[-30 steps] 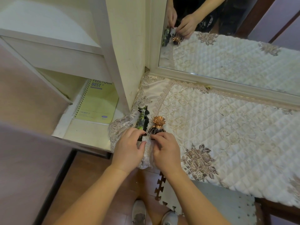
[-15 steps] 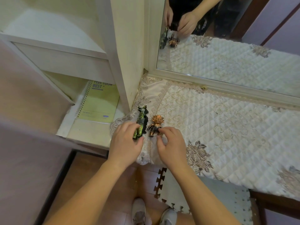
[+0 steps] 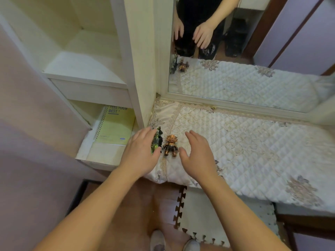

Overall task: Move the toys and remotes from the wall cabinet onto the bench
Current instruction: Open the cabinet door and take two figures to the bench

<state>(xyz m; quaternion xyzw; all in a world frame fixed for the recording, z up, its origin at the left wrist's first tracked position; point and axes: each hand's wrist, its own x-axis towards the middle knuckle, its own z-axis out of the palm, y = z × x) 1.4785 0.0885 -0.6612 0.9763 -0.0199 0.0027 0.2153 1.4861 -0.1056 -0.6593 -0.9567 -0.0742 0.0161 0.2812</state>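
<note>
Two small toy figures stand at the left end of the bench [image 3: 253, 147], which is covered in a white quilted cloth. The green-black figure [image 3: 157, 140] is on the left, the copper-orange figure [image 3: 170, 147] just right of it. My left hand [image 3: 140, 153] hovers beside the green figure with relaxed fingers, partly covering it. My right hand [image 3: 196, 154] is spread open to the right of the orange figure, apart from it. Neither hand holds anything.
The open wall cabinet [image 3: 85, 73] stands left of the bench; its lower shelf holds a yellow spiral notebook [image 3: 114, 127]. The cabinet door [image 3: 36, 124] hangs open at the left. A mirror [image 3: 244, 60] runs along the back of the bench. Foam mats [image 3: 208, 214] lie on the floor.
Both hands have let go of the figures and drawn away from them, fingers now spread. The two figures stay upright on the bench.
</note>
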